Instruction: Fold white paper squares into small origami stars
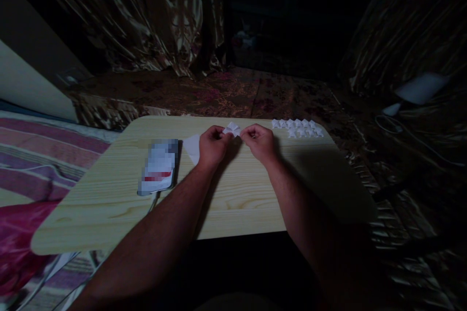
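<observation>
A small folded white paper piece (232,129) is held between both my hands above the far part of a light wooden table (233,204). My left hand (212,145) pinches its left side with the fingers closed. My right hand (259,142) pinches its right side, fingers also closed. A flat white paper sheet (192,147) lies on the table just left of my left hand, partly hidden by it. Several finished folded white paper pieces (298,128) lie in rows at the table's far right.
A phone (159,166) lies on the table's left part with a cable running off the near edge. Striped and red cloth (25,175) lies at the left. Dark patterned fabric (233,92) covers the floor beyond; a white object and cable (408,95) sit at right.
</observation>
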### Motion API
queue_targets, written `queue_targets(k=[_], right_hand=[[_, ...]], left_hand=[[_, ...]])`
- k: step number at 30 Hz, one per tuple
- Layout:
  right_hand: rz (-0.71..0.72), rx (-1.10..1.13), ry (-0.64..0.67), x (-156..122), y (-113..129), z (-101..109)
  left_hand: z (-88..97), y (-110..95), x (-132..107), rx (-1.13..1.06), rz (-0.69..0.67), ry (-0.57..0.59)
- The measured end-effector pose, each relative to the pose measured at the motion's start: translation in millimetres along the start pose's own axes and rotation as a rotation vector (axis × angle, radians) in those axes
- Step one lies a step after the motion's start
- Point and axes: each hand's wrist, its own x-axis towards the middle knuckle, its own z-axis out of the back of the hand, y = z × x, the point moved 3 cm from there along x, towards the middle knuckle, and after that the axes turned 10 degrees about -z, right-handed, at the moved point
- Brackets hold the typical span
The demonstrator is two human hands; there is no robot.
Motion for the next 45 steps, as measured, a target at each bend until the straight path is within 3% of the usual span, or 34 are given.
queue_targets(k=[5,8,12,18,25,30,45], right_hand=[[-0.064,0.039,0.091,-3.6,-3.0,-6.1],[-0.090,0.085,0.096,-3.0,-4.3,-6.9],[-0.058,0.128,0.062,0.1,-4.3,-6.1],[-0.038,0.029,-0.042,4.6,-10.7,-2.9],[-0.067,0.011,0.016,5.3,-18.3,-4.0],[-0.069,0.017,0.062,2.9,-14.9,-5.8],[-0.072,0.001,0.088,5.5,-17.9,-4.3]], left_hand=[[-3.1,-7.3,-5.3,0.082,-0.080,0.050],[-7.2,-13.2,-9.9,0.125,-0.130,0.137],[-10.3,-17.4,-13.2,0.200,-0.210,0.216],[-9.0,-15.4,-12.0,0.271,-0.277,0.208],[-3.3,-3.9,-2.9,0.013,-0.108,0.053],[-7.5,3.3,-2.6,-0.204,0.053,0.169],[-6.9,4.9,-3.2,-0.117,0.030,0.223]])
